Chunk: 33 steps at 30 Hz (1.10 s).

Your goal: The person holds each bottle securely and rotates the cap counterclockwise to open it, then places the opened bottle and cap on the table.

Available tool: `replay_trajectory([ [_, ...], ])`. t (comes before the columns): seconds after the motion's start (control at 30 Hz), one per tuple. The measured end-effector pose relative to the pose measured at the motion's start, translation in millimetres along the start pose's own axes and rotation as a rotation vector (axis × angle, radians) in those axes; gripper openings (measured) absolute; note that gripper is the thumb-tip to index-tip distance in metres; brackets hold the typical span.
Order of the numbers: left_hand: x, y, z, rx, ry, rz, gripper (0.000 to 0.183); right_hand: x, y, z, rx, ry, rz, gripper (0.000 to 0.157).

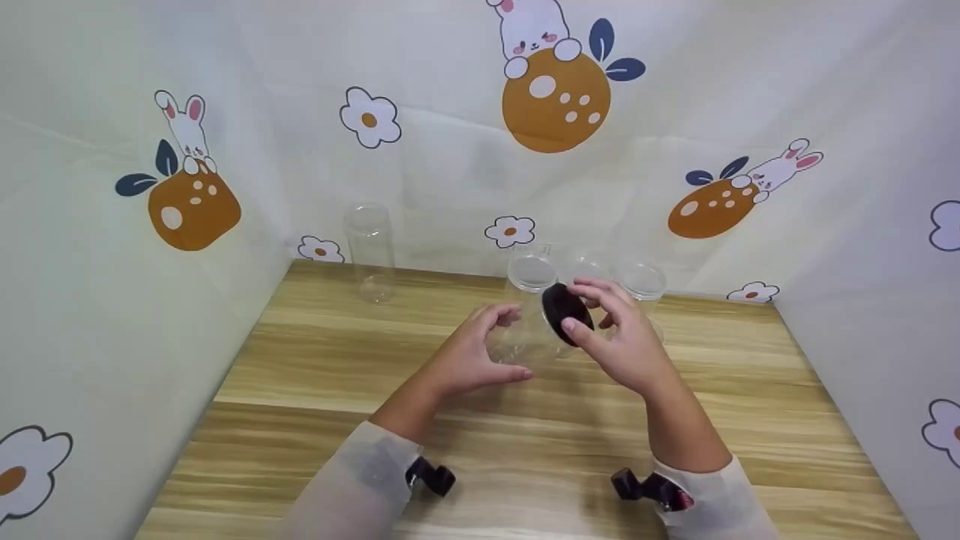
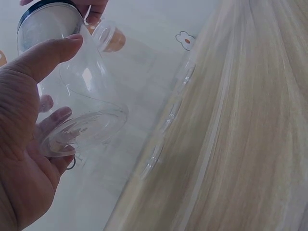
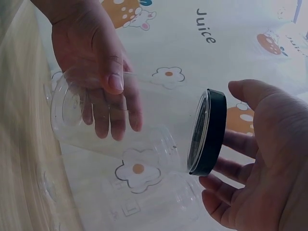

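A clear cylindrical jar [image 2: 96,91], capped with a black lid [image 1: 566,311], is held tilted above the wooden table. My left hand [image 1: 466,358] grips the jar's body, thumb on one side and fingers seen through the clear wall. Around the lid curl the fingers of my right hand [image 1: 628,345], with fingertips at its rim and the thumb by the opposite edge. In the right wrist view the lid [image 3: 209,132] sits on the jar's mouth, and the base points toward the table.
Three clear jars stand close together behind the hands, among them a middle one [image 1: 532,271] and a right one [image 1: 643,281]. Another clear jar [image 1: 369,251] stands at the back left. Printed cloth walls [image 1: 442,180] enclose the wooden table [image 1: 300,427] at the back and sides.
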<state>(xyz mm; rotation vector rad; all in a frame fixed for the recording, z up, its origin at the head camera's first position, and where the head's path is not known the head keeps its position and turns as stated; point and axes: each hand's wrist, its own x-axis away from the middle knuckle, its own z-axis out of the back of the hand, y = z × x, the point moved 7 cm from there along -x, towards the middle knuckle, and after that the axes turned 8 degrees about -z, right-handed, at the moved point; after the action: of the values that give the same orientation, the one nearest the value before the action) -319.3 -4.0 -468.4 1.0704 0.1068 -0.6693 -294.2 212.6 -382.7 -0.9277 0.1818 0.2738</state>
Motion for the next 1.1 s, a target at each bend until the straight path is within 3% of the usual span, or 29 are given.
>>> replay_trajectory([
  [0.27,-0.7,0.2,-0.9,0.009,0.003,-0.005,0.098,-1,3,-0.5,0.046,0.016,-0.056,0.043],
  [0.57,-0.7,0.9,0.2,-0.002,-0.002,-0.001,0.100,0,-1,-2.0,0.013,-0.040,0.032,0.041],
  [0.77,-0.3,0.3,1.3,0.006,0.001,0.006,0.100,3,-7,-1.9,-0.052,-0.102,0.104,0.050],
  [0.9,-0.5,1.5,1.3,0.005,-0.001,0.003,0.099,4,-8,-2.2,-0.087,-0.118,0.110,0.055],
  [1.1,-0.9,1.4,1.1,0.004,0.001,0.001,0.101,3,-6,-1.4,-0.088,-0.100,0.080,0.051],
])
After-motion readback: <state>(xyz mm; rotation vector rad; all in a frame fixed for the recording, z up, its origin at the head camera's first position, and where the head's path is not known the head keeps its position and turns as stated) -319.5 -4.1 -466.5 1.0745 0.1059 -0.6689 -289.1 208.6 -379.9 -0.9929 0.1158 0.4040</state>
